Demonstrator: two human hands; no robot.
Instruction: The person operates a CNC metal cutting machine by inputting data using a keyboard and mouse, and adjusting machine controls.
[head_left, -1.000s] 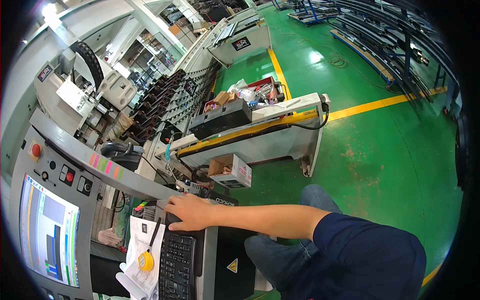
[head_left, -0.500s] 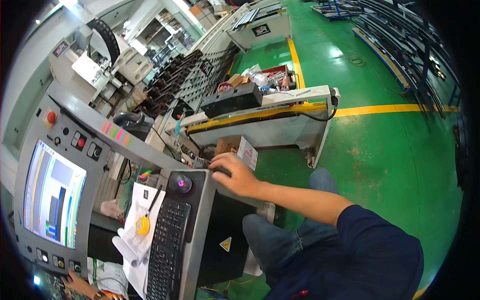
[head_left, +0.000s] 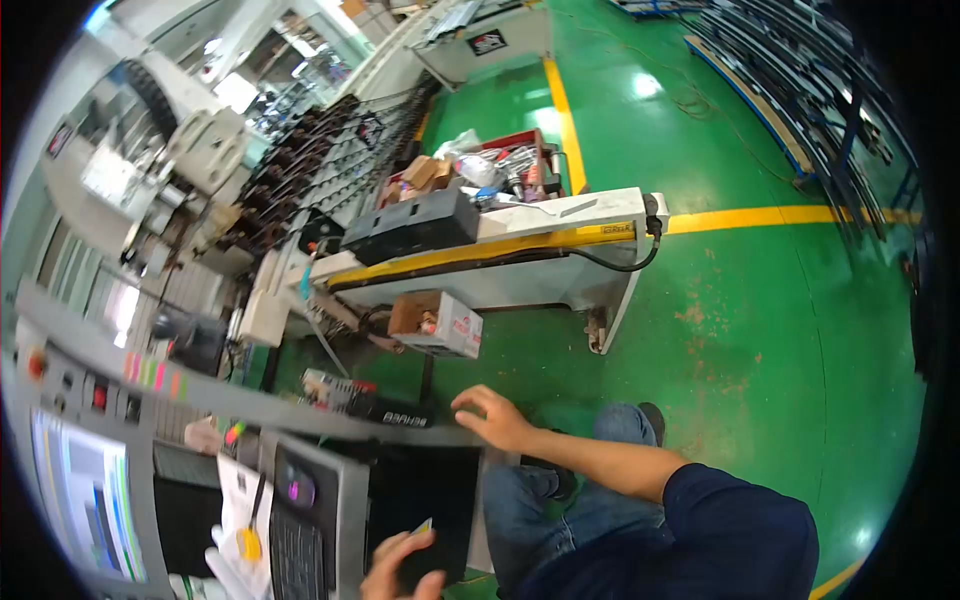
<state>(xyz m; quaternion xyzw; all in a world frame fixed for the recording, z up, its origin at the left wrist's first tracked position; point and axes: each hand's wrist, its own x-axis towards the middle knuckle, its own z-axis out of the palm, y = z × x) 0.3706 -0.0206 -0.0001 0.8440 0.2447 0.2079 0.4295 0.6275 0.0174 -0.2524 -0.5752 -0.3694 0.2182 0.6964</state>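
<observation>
My right hand (head_left: 495, 420) hovers by the end of the grey console arm (head_left: 300, 408), fingers loosely bent and thumb apart, with nothing visible in it. My left hand (head_left: 400, 570) comes in at the bottom edge, fingers and thumb spread, in front of the black cabinet side (head_left: 420, 490). Its fingertips partly cover a yellow warning sticker (head_left: 424, 527). To its left, the console shelf carries a black keyboard (head_left: 297, 550) and a mouse (head_left: 298, 488). Papers (head_left: 236, 500) with a yellow tape measure (head_left: 249, 543) lie beside them. The lit screen (head_left: 88, 500) is at far left.
A machine bed with a yellow-edged beam (head_left: 500, 247) crosses ahead, bearing a black box (head_left: 412, 228) and a red tool bin (head_left: 525, 150). Below stands an open carton (head_left: 440, 322). Metal bars (head_left: 790, 80) fill a rack at right. My legs (head_left: 560, 480) are bent beneath.
My left hand has left the panel buttons and moved right, in front of the cabinet. My right hand has come off the shelf corner by the mouse. The view has shifted, moving the console left and down.
</observation>
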